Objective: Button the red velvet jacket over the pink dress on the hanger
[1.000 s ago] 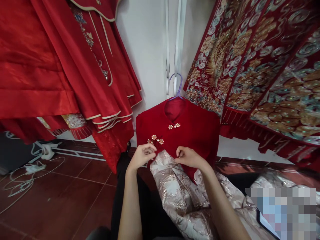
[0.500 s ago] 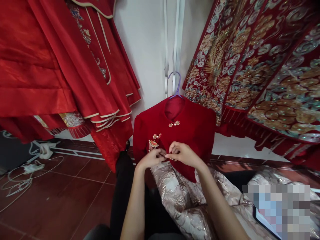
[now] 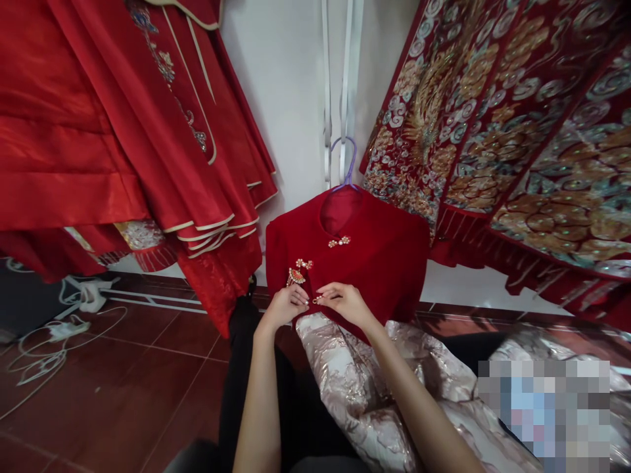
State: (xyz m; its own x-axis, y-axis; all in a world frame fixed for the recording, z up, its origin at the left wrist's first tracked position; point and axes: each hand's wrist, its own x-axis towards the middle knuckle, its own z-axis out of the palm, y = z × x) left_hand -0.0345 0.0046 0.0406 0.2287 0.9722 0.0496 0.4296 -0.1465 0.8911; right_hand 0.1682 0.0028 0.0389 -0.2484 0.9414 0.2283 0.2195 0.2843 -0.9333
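A red velvet jacket (image 3: 379, 243) hangs in front of me on a purple hanger (image 3: 350, 164). Gold flower clasps (image 3: 340, 242) fasten it at the neck, and a fan-shaped tasselled brooch (image 3: 296, 276) sits on its left side. Near the hem, my right hand (image 3: 345, 303) pinches a small gold clasp (image 3: 318, 300) at the edge of the front flap. Just left of it, my left hand (image 3: 286, 306) is closed on the opposite jacket edge, its fingertips close to the clasp. A small gap separates the two hands.
Red satin garments (image 3: 197, 177) hang at left, a heavily embroidered red garment (image 3: 473, 144) at right. Shiny patterned fabric (image 3: 345, 374) lies across my lap. White cables (image 3: 44, 348) trail over the tiled floor at left. A pixelated patch covers the lower right.
Both hands have moved slightly left and apart, so the clasp in my right fingers now shows. The jacket's front flap has shifted left and up with them.
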